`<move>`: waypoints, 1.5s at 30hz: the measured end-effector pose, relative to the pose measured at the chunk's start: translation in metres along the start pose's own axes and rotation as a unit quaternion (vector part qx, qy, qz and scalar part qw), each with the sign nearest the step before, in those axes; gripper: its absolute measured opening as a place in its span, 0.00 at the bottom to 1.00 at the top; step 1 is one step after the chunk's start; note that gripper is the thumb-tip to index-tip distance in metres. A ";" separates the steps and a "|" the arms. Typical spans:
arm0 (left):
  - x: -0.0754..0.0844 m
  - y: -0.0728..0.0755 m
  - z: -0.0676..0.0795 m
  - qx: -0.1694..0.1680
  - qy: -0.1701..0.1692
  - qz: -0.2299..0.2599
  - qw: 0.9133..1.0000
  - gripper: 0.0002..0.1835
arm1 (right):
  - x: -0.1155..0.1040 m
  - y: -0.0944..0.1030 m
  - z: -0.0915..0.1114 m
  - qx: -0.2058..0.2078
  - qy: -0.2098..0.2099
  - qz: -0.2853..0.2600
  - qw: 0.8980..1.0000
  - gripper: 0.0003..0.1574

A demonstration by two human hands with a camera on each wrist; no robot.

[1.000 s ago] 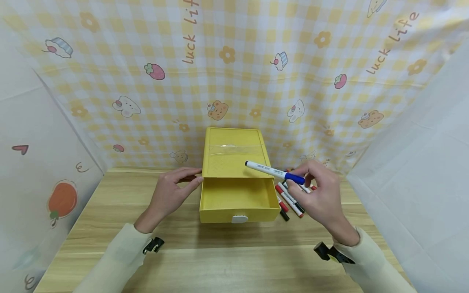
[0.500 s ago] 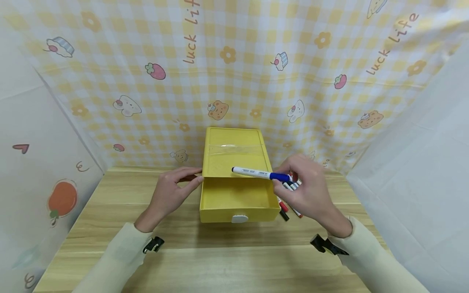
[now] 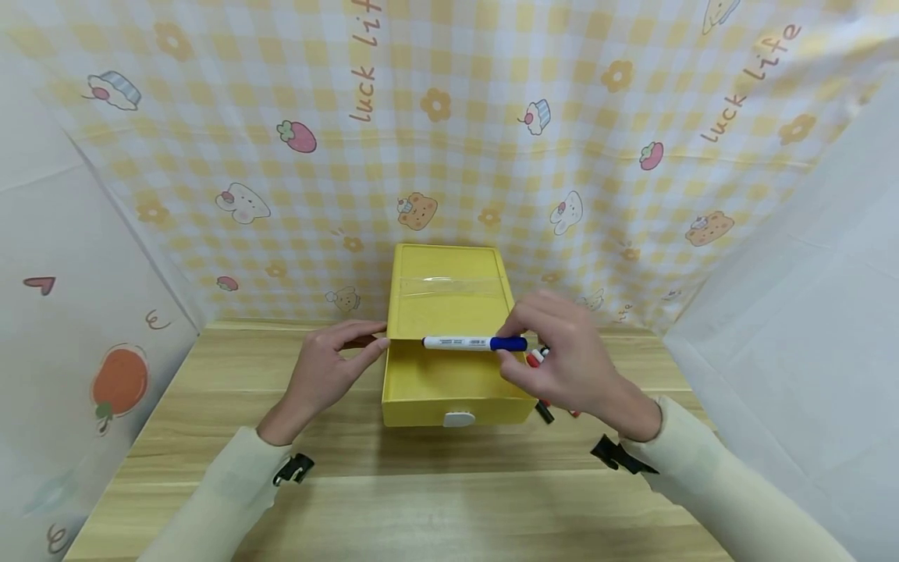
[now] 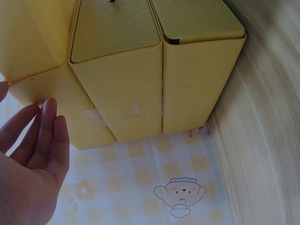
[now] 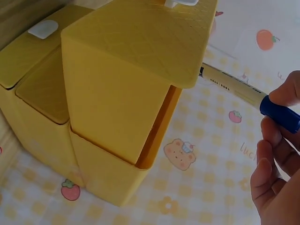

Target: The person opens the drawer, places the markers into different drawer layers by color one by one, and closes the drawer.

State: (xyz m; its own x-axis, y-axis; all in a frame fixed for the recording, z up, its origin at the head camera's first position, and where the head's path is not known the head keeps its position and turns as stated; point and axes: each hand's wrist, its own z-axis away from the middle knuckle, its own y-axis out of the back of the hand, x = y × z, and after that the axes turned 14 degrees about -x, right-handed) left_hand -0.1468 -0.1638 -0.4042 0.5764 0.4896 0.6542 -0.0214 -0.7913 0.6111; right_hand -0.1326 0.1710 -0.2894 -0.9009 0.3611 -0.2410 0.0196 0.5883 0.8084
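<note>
A yellow drawer cabinet stands against the back cloth, its top drawer pulled out toward me. The lower drawers are closed in the left wrist view. My left hand rests its fingertips against the cabinet's left side, fingers extended. Between thumb and fingers, my right hand pinches a whiteboard marker by its blue cap. The marker lies level above the drawer opening, its white barrel pointing left. In the right wrist view the marker's far end is hidden behind the drawer front.
More markers with red and black caps lie on the wooden table right of the cabinet, partly hidden by my right hand. A checked cloth hangs behind, and pale panels stand on both sides.
My right hand has moved left with the marker, from beside the cabinet to over the drawer, and the marker has turned level. The left hand has stayed in place.
</note>
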 end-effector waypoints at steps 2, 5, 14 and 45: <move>0.000 0.000 0.000 0.001 -0.001 -0.002 1.000 0.12 | -0.001 -0.001 -0.004 -0.007 0.007 0.001 1.000 0.07; -0.001 0.000 -0.001 0.004 -0.004 -0.006 1.000 0.12 | -0.003 -0.004 -0.009 -0.017 0.020 0.015 1.000 0.09; 0.001 0.000 -0.001 0.006 -0.002 0.003 1.000 0.11 | -0.003 -0.011 -0.020 -0.077 0.028 0.061 0.995 0.10; 0.001 0.001 0.000 0.006 -0.007 -0.002 1.000 0.11 | 0.001 -0.021 -0.048 -0.202 0.034 0.140 0.969 0.14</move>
State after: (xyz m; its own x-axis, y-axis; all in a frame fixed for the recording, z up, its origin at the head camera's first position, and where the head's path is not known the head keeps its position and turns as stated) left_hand -0.1468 -0.1637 -0.4033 0.5882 0.4882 0.6448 -0.0084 -0.7935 0.6085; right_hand -0.1548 0.1243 -0.2804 -0.9115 0.4091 0.0428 0.1080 0.1375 0.9846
